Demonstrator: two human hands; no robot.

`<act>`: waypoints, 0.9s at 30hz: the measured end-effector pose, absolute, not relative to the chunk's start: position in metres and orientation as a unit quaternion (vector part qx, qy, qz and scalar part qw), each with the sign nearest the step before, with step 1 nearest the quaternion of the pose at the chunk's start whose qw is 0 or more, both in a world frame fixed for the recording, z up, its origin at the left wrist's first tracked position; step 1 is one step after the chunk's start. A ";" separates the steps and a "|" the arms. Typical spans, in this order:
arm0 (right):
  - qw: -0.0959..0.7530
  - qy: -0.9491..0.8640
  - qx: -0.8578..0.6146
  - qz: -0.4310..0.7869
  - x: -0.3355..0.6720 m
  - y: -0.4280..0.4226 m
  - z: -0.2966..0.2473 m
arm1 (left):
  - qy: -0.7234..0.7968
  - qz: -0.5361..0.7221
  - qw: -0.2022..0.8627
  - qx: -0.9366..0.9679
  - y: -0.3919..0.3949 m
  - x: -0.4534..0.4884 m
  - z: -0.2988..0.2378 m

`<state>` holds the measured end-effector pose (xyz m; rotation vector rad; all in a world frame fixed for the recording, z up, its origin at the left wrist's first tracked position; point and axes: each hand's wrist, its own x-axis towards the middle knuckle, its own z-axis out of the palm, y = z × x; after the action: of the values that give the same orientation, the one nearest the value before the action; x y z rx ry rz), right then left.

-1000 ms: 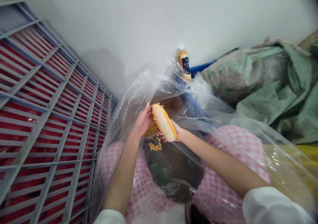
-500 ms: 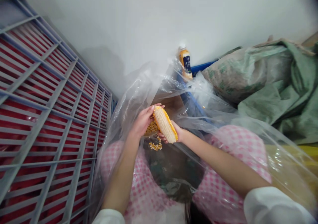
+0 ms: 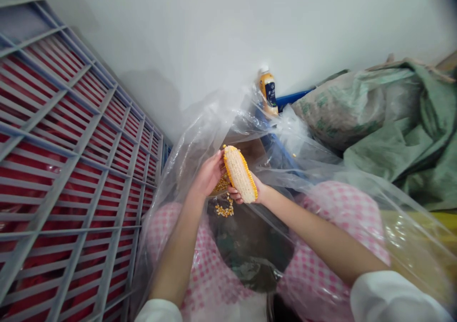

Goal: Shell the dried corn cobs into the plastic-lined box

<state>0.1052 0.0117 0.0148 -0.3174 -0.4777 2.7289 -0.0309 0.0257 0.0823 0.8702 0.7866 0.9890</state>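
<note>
A corn cob, its upward face stripped pale, has yellow kernels along both edges. My right hand is closed around its lower part, with fingertips showing at the left edge. At its upper left edge my left hand touches the cob with the thumb; its other fingers are partly hidden behind. One loose kernel shows at the cob's top end. Below the hands, shelled kernels sit in a heap, and several more kernels lie on the clear plastic nearer me.
Clear plastic sheeting spreads around the hands and over my pink checked legs. A grey slatted crate stands on the left. Behind are a drink bottle, a blue bin edge and green-grey sacks on the right.
The cob has tilted slightly more upright, its pale face turned more towards me. My left thumb and fingers have drawn back from its top to its left edge, where a loose kernel now shows.
</note>
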 end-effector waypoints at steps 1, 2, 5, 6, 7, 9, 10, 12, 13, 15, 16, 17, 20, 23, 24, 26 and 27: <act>0.176 -0.169 -0.112 0.963 0.105 0.012 0.016 | 0.363 0.448 0.713 0.398 0.026 -0.032 0.082; 0.175 -0.168 -0.110 0.964 0.104 0.012 0.016 | 0.368 0.447 0.706 0.407 0.027 -0.033 0.082; 0.165 -0.170 -0.098 0.967 0.103 0.012 0.017 | 0.366 0.435 0.694 0.442 0.028 -0.035 0.079; 0.164 -0.171 -0.093 0.967 0.102 0.012 0.018 | 0.365 0.433 0.692 0.448 0.029 -0.036 0.078; 0.164 -0.171 -0.090 0.967 0.102 0.012 0.018 | 0.365 0.432 0.689 0.453 0.030 -0.036 0.076; 0.166 -0.167 -0.086 0.968 0.102 0.012 0.019 | 0.365 0.433 0.681 0.464 0.031 -0.036 0.073; 0.168 -0.164 -0.086 0.968 0.103 0.012 0.019 | 0.365 0.433 0.677 0.471 0.032 -0.035 0.071; 0.168 -0.161 -0.085 0.969 0.103 0.011 0.019 | 0.360 0.430 0.673 0.483 0.032 -0.035 0.070; 0.168 -0.162 -0.083 0.969 0.103 0.011 0.020 | 0.357 0.427 0.674 0.486 0.031 -0.034 0.070; 0.169 -0.165 -0.079 0.969 0.104 0.011 0.020 | 0.352 0.422 0.682 0.483 0.030 -0.034 0.072; 0.171 -0.166 -0.077 0.968 0.104 0.010 0.021 | 0.349 0.422 0.688 0.477 0.029 -0.034 0.073; 0.172 -0.168 -0.076 0.968 0.104 0.010 0.022 | 0.346 0.424 0.693 0.469 0.027 -0.034 0.074; 0.177 -0.166 -0.072 0.967 0.104 0.010 0.024 | 0.335 0.436 0.706 0.446 0.025 -0.034 0.078; 0.183 -0.163 -0.070 0.967 0.104 0.010 0.025 | 0.333 0.445 0.716 0.423 0.025 -0.035 0.078; 0.185 -0.162 -0.072 0.967 0.104 0.010 0.026 | 0.339 0.449 0.714 0.417 0.026 -0.035 0.078; 0.187 -0.159 -0.086 0.966 0.103 0.010 0.026 | 0.364 0.465 0.695 0.410 0.029 -0.034 0.076; 0.192 -0.157 -0.101 0.963 0.101 0.010 0.025 | 0.385 0.474 0.676 0.413 0.030 -0.033 0.075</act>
<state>0.1015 0.0104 0.0254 -0.2832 -0.4415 2.7040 -0.0331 0.0300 0.0748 0.9282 0.8665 1.0665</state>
